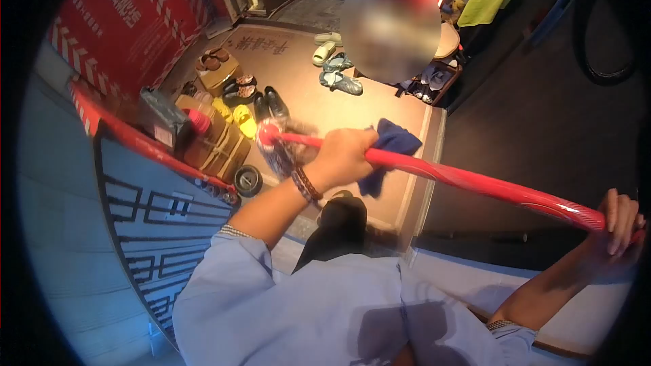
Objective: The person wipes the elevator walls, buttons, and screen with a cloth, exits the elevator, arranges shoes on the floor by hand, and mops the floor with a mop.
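Note:
My left hand [344, 156] is closed round a red pole [475, 181] near its mop end, with a blue cloth [393, 146] bunched against the pole beside my fingers. At the pole's left end, a round red joint carries a mop head [281, 156] of pale and dark strands, partly hidden by my wrist and blurred. At the far right, my right hand [620, 222] wraps round the other end of the same pole. The pole slants down from left to right across the view.
Several pairs of shoes [271, 103] stand on the tan mat [298, 68]. Cardboard boxes [213, 139] lie at the left beside a metal railing [156, 207]. A blurred round patch covers part of the top centre. A small rack [441, 81] holds shoes at the upper right.

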Action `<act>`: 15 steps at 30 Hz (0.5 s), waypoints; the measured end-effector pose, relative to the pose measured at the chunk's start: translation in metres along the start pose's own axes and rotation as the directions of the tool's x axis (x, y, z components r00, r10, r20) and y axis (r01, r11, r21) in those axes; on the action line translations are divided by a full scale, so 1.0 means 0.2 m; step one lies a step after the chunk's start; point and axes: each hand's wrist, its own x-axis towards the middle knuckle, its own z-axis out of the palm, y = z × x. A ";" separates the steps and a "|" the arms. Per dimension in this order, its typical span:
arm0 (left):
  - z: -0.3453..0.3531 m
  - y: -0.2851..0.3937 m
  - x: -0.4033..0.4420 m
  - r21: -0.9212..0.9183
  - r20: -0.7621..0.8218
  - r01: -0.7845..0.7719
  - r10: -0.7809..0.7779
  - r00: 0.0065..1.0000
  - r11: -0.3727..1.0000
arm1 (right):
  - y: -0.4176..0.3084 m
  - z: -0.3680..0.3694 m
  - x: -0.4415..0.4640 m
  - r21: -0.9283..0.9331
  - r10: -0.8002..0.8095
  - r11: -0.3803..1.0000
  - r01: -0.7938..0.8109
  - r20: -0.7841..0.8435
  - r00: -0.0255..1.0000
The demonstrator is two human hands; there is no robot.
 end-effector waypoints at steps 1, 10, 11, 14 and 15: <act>0.01 -0.08 0.07 -0.002 -0.004 -0.006 0.006 1.000 1.000 | 0.09 -0.02 -0.03 -0.017 -0.006 1.000 0.005 -0.078 0.997; 0.42 -1.32 0.66 0.231 -0.135 -0.021 0.053 0.989 0.973 | 1.27 -0.11 -0.10 -0.251 0.210 0.936 -0.247 -0.162 0.964; 0.46 -1.40 0.67 0.262 -0.060 0.002 0.014 0.998 0.965 | 1.39 -0.13 -0.13 -0.247 0.282 0.918 -0.310 -0.144 0.949; 0.72 -1.71 0.56 0.306 0.016 0.114 -0.125 0.992 0.945 | 1.70 -0.16 -0.19 -0.322 0.383 0.862 -0.392 -0.094 0.919; 0.82 -1.80 0.49 0.306 0.026 0.159 -0.175 0.984 0.939 | 1.74 -0.14 -0.21 -0.271 0.453 0.837 -0.475 -0.142 0.880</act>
